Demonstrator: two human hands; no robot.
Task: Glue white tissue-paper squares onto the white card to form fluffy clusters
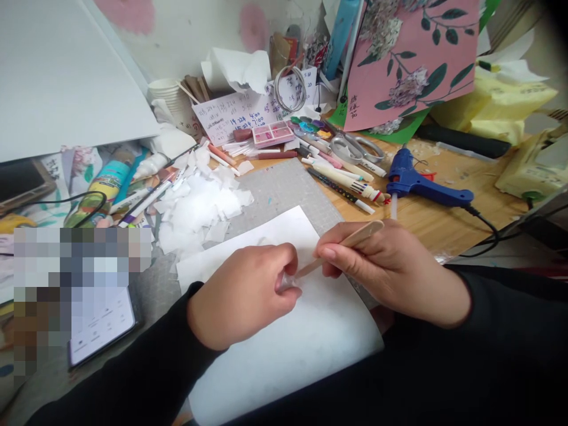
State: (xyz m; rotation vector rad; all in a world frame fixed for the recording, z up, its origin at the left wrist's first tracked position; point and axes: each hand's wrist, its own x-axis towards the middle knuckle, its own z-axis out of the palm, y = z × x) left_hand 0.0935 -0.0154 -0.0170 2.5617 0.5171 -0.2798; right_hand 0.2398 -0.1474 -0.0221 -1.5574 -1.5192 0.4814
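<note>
My right hand (377,266) pinches a flat wooden craft stick (362,234), its lower end pointing at my left hand. My left hand (252,290) is curled around a small clear, shiny piece (288,280), possibly plastic; most of it is hidden by the fingers. The stick's tip meets or nearly meets this piece. Under both hands lies a white sheet of paper (266,367), its near part hanging down toward my lap. A heap of torn white paper pieces (195,204) sits just beyond my left hand.
A blue glue gun (426,183) with its cord lies at the right. Scissors (355,148) and several pens (337,177) are behind the hands. A phone (104,325) lies at the left on the grey cutting mat (275,183). Farther back stands a pink floral picture (417,53).
</note>
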